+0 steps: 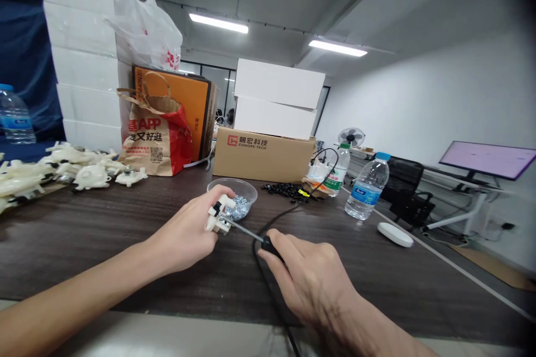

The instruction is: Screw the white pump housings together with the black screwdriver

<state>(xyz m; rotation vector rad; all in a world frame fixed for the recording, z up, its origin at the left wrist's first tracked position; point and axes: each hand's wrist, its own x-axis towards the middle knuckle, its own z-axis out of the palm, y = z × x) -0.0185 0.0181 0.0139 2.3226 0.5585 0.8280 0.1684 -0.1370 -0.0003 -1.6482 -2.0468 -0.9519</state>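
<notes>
My left hand (188, 232) is closed on a small white plastic part (218, 225) with a black piece on it, above the dark table. My right hand (307, 268) grips the black handle of a screwdriver (247, 231), whose metal shaft points left and reaches the white part. Where the tip meets the part is too small to make out. Just behind the part, a clear round bowl (250, 189) holds many small silvery screws (239, 207).
White plastic parts (92, 177) are heaped at the left. Behind stand a paper bag (157, 139), a cardboard box (263, 157) and stacked white boxes. Black pieces (285, 191), bottles (365, 189) and a white lid (395, 234) are to the right. A black cable (268, 284) crosses the table.
</notes>
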